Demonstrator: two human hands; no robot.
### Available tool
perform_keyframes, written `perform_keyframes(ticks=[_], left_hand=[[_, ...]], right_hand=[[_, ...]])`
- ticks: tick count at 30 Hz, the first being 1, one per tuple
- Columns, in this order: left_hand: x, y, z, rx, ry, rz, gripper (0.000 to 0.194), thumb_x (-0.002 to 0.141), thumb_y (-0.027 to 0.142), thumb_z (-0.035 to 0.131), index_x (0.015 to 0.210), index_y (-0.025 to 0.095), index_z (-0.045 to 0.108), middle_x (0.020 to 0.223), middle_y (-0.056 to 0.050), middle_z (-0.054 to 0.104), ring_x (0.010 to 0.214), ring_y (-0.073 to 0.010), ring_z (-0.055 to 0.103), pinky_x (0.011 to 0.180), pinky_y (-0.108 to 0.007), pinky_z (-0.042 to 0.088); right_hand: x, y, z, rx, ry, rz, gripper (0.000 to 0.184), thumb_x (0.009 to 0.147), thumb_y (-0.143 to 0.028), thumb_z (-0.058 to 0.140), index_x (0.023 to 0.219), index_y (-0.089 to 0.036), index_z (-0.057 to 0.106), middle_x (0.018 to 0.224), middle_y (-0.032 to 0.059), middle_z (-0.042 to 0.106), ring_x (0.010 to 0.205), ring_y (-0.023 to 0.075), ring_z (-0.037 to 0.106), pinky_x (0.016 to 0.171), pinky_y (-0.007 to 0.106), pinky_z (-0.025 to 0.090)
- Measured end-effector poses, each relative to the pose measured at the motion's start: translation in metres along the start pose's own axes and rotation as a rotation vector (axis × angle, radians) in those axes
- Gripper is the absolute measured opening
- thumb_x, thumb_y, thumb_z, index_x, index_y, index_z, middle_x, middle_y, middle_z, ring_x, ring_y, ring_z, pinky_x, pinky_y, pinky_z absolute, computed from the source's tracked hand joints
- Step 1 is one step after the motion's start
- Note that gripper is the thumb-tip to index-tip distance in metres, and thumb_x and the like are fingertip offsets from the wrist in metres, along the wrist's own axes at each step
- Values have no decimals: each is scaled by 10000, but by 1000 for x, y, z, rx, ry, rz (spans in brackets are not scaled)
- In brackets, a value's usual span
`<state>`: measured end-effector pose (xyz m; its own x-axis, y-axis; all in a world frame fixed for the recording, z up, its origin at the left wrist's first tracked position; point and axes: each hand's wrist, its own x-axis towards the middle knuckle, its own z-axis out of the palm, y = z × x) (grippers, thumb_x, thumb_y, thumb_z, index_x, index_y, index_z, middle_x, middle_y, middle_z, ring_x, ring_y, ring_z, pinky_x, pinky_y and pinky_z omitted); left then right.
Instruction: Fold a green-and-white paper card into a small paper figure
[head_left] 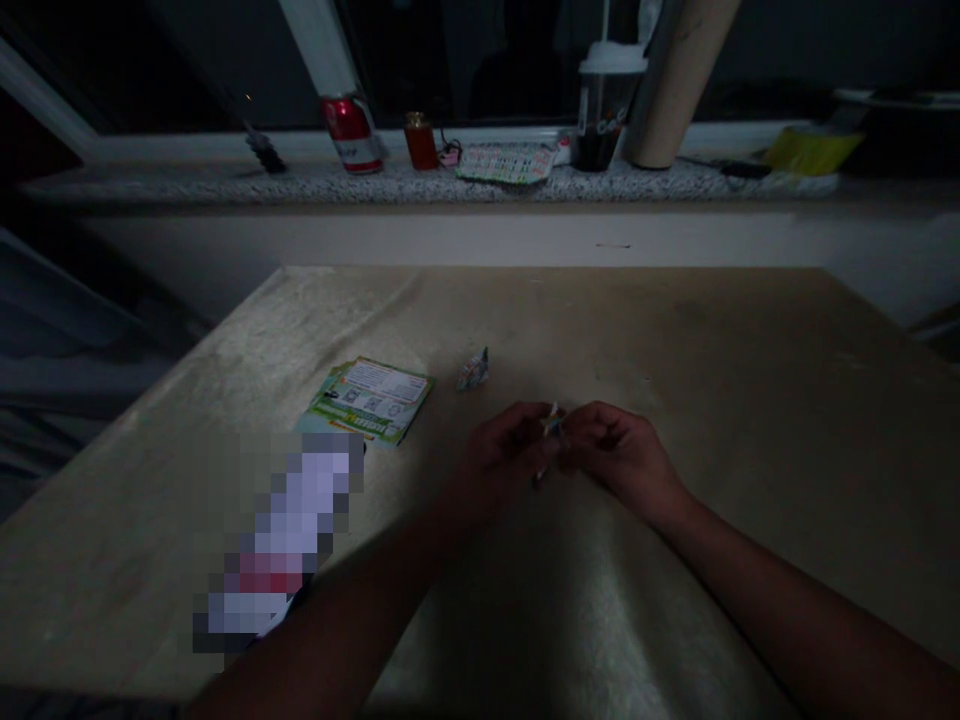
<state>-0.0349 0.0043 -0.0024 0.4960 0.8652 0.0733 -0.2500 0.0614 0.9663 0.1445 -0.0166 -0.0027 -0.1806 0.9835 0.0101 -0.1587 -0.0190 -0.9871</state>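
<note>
My left hand [506, 445] and my right hand [626, 455] meet above the middle of the table. Between their fingertips is a small colourful piece [553, 424] with white, yellow and blue on it. In the dim light its kind is unclear, and the fingers cover part of it. Both hands are closed, thumbs and fingers pinching it from either side. Just beyond my left hand lies a small crumpled, multicoloured wrapper-like scrap [474, 371]. Green printed packets or leaflets [371, 398] lie farther left, overlapping each other.
A pixelated oblong object [300, 530] lies on the table [750, 350] beside my left forearm. Along the windowsill [300, 190] stand a red and white can [352, 135], an amber jar [421, 142], a lidded cup [600, 110] and a cardboard tube [679, 90].
</note>
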Motion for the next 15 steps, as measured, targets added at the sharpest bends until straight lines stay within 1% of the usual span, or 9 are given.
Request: perform_keyframes(ticks=[2,6,10,15], left_hand=[[0,1,-1,18,33,20,383,836,424,768,1096,167,654,715,19,591,571,-102,541,513,-208,456],[0,3,-3,67,52,55,309,924,456,651,1019,162,654,708,12,597,601,-105,566,571,-215,473],[0,2,-4,110,42,52,308,888,438,698,1011,166,625,695,30,578,569,-95,547,539,-201,451],[-2,3,-3,234,35,91,260,921,405,647,1002,160,620,690,28,572,574,-91,540,542,-196,436]], right_hand=[[-3,-3,5,-29,41,-24,224,765,-328,858,774,-191,681,643,-17,700,561,116,642,556,235,509],[-9,-6,11,-84,37,-44,159,807,-324,819,803,-191,733,703,11,744,619,130,677,603,247,533],[-10,-3,11,-89,6,-43,157,831,-338,797,876,-200,738,764,33,780,712,164,729,671,279,566],[-9,-2,10,-64,-9,-42,171,825,-357,799,828,-198,737,732,33,769,676,163,723,639,287,574]])
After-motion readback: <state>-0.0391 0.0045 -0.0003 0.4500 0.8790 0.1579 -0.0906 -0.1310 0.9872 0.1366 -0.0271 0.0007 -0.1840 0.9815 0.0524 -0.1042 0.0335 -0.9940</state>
